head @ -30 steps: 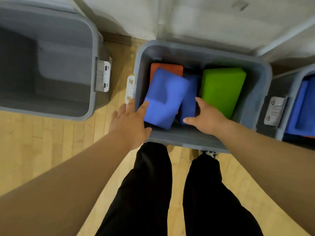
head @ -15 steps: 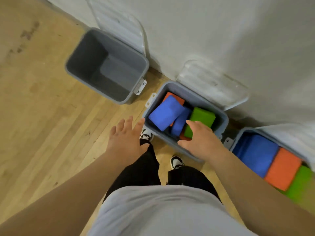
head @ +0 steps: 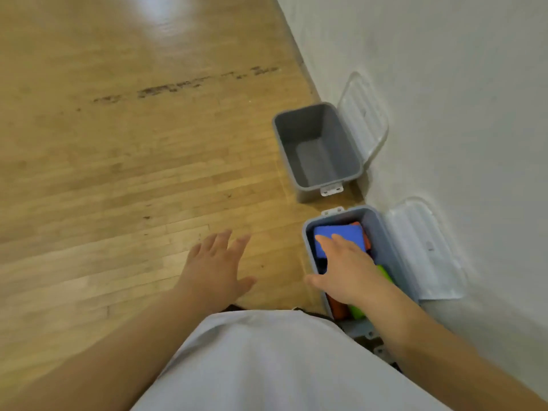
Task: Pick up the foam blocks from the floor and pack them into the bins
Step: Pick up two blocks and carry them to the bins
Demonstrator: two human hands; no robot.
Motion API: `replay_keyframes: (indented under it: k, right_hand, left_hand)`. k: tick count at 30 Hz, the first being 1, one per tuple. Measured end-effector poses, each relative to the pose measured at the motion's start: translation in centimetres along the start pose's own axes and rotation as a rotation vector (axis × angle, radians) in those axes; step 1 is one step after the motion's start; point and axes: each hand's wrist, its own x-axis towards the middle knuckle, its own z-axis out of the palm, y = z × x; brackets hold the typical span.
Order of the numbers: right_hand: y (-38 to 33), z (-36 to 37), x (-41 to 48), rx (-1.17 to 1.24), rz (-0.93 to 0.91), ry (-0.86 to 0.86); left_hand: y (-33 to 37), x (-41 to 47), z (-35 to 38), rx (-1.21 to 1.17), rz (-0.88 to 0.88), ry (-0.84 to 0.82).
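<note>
A grey bin stands on the floor against the wall and holds foam blocks: a blue block on top, an orange block behind it and a green block partly hidden. My right hand hovers above this bin with fingers straight and holds nothing. My left hand is spread over bare floor to the left of the bin, also empty. Further along the wall stands a second grey bin with nothing inside.
Clear lids lean on the white wall behind each bin. Wooden floor stretches wide to the left, with a dark scuff line. My grey shirt fills the bottom of the view. No loose blocks show on the floor.
The view has swung left and risen: the bins now sit at the right along the wall. Both hands have drawn back from the blue block and hold nothing.
</note>
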Motion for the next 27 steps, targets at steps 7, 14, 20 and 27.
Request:
replay_keyframes:
  k: [7,14,20,27]
  right_hand:
    - [-14.5,1.5,1.9,-0.292,-0.293,-0.101]
    - [-35.8,11.2,2.2,-0.575,-0.568,-0.242]
    - [-52.9,18.2,-1.1,-0.68,-0.793,-0.288]
    - [-65.7,22.3,-2.0,-0.829,-0.963,-0.319]
  left_hand:
    - [-11.6,-10.0,4.4,-0.237,-0.331,0.07]
    - [-26.4,-23.4,11.8,-0.442,-0.697,0.098]
    - [-37.1,-34.3,17.4,-0.589,-0.982,0.126]
    - [-43.6,-39.0,20.3,-0.753,-1.178,0.139]
